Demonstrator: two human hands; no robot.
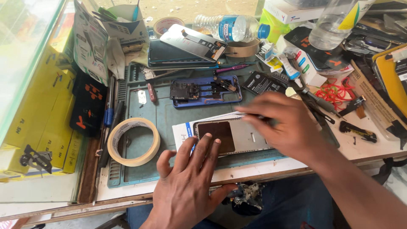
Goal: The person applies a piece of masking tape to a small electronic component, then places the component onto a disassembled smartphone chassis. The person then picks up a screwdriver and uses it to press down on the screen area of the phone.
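Two hands work over a phone panel (231, 135) lying on paper on the green mat (169, 114): the left hand (186, 186) spreads flat, fingertips pinning its dark end, while the blurred right hand (282, 125) seems pinched on a thin tool. Behind, a blue frame (205, 91) lies stripped and open, its reassembly not begun.

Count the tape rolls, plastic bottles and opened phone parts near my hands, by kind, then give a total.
Tape rolls: 3, cream roll, small roll, brown roll
Plastic bottles: 2, lying bottle, upright bottle
Phone parts: 3, blue frame, back panel, silver panel under left hand and right hand
Total: 8
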